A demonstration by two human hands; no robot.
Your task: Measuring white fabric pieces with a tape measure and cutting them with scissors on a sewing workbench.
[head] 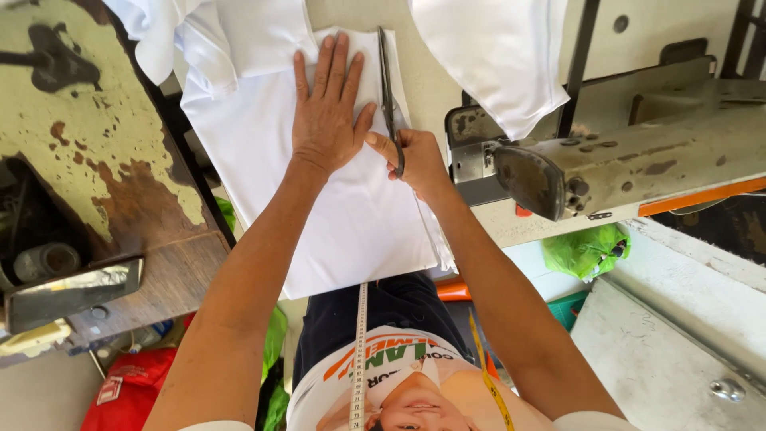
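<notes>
The left hand (pixel 325 108) lies flat, fingers spread, on folded white fabric (pixel 335 215). The right hand (pixel 416 160) grips dark metal scissors (pixel 388 92) along the fabric's edge.

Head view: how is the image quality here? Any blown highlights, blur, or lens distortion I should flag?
Head view: bright, even daylight; the white fabric is near blown out, its folds faint. The left hand and the right hand holding scissors are sharp, no motion blur. Wide-angle stretch shows at the edges, on the sewing machine and the peeling table.
</notes>
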